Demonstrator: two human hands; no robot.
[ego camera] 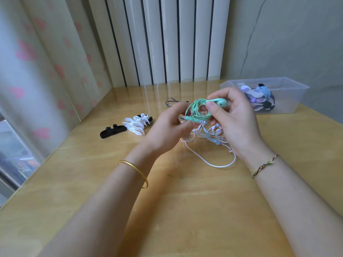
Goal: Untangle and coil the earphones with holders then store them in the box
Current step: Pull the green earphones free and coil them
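No readable text, labels, brands, numbers or signs anywhere in view.

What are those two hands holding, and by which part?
A coiled mint-green wired earphone set. The right hand pinches it at the earbud end; the left hand pinches the coil's lower edge, by the plug.

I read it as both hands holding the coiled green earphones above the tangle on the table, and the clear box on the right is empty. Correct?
Not quite: the clear box is not empty. The head view shows several coiled earphones inside it. The rest stands: the left hand and right hand both hold the coiled green earphones above the tangle on the table.
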